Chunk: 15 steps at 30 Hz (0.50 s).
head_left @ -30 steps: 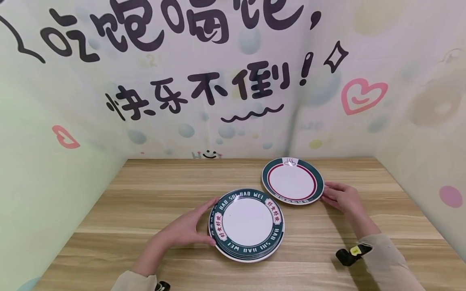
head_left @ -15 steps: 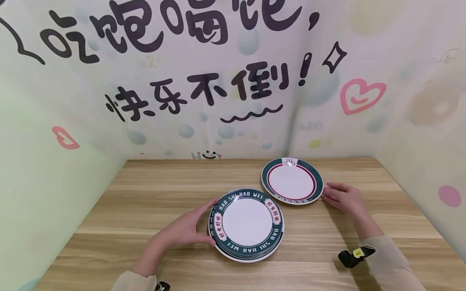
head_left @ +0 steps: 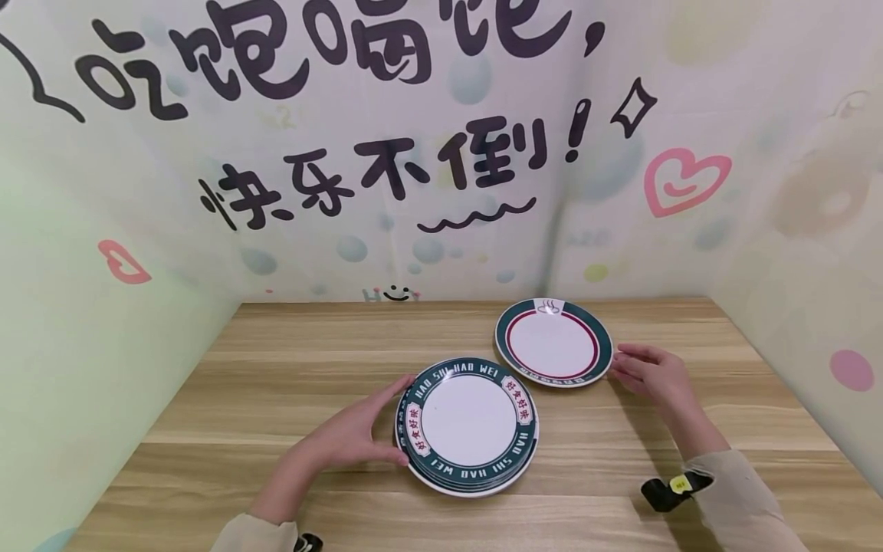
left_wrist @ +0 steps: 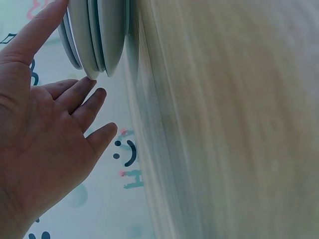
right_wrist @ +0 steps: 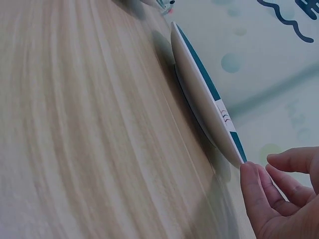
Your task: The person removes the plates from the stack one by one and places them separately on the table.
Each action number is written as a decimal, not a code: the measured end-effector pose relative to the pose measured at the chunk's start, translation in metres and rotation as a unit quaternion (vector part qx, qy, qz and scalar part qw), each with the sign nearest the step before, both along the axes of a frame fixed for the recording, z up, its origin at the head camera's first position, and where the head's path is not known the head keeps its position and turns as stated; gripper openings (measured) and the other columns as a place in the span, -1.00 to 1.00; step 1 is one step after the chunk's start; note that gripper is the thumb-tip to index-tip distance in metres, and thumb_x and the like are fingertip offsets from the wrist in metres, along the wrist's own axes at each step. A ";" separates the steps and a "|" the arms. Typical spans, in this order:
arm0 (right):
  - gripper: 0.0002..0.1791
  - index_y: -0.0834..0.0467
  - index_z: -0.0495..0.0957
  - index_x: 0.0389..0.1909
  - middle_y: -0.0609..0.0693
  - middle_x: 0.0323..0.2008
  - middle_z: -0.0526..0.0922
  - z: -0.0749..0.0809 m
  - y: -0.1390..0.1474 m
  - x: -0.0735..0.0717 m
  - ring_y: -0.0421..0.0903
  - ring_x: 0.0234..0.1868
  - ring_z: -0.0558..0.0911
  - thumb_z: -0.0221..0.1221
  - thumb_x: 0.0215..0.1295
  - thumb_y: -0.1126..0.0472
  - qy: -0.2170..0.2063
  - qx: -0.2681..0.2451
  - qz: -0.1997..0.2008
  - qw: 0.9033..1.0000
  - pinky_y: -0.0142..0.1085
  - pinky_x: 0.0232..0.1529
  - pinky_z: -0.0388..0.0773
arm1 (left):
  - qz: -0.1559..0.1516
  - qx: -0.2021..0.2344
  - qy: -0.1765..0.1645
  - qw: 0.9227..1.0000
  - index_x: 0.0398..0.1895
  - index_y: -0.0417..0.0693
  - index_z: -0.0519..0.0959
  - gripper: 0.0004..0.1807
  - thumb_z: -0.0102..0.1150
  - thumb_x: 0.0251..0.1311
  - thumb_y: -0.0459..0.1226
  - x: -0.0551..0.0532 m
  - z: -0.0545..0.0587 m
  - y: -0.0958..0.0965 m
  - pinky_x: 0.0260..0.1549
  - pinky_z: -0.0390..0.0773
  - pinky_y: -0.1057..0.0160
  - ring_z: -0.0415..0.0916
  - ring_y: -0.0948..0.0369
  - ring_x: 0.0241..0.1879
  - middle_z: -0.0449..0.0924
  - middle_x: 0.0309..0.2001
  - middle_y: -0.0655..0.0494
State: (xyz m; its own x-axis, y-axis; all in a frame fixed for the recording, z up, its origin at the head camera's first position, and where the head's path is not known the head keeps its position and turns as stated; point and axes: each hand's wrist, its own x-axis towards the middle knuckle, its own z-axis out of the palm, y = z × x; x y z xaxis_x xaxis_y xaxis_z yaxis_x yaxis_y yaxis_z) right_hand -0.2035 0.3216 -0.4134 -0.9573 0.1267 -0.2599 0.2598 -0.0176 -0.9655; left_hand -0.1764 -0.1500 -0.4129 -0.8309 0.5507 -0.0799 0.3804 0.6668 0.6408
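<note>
There was the left hand [head_left: 348, 435], spread wide at the near left side of the plate stack [head_left: 469, 420], fingers [head_left: 398, 386] up at the rim and thumb [head_left: 392, 454] lower down, a big gap between them, the hand reaching only part of the way round! From the left wrist, several rims showed one against another, and a fingertip met an edge. Across to the other side, and here was the right hand [head_left: 651, 376], right up at the outer edge of the single plate [head_left: 552, 345]. Its fingers were softly bent with a narrow space between the tips; the right wrist view had one tip at the rim and another just clear of it, so the plate was not gripped. And the plates themselves? The stack sat in the middle of the wooden table [head_left: 310, 337], dark green rim lettered HAO SHI HAO WEI round a white centre, while the single plate lay farther back and to the right, just beside it, with a red ring and a steaming-bowl mark at its far edge. Whether the two rims touched, I could not tell. Over by the right sleeve [head_left: 741, 498], a black device [head_left: 665, 494] carried a yellow label [head_left: 680, 484], and behind it all stood the back wall [head_left: 310, 264], big black writing across it and a pink heart [head_left: 683, 189] to the right.
</note>
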 end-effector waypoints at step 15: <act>-0.54 0.34 0.38 0.26 -0.29 -0.33 0.74 0.003 -0.012 0.005 -0.35 -0.24 0.73 0.17 0.41 0.28 0.025 -0.013 0.010 1.000 -0.39 -0.08 0.71 | 0.002 0.010 -0.004 1.000 0.61 0.05 0.00 0.28 0.51 -0.14 0.20 0.001 0.001 0.000 0.44 0.23 -0.22 0.10 -0.10 0.53 0.06 0.59 0.06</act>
State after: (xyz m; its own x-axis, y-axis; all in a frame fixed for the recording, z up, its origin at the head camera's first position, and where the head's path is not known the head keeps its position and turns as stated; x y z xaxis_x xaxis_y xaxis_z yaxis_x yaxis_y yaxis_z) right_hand -0.1983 0.3097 -0.4099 -0.9714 0.1017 -0.2145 0.2118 -0.0372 -0.9766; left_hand -0.1753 -0.1498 -0.4118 -0.8320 0.5496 -0.0752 0.3734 0.6550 0.6569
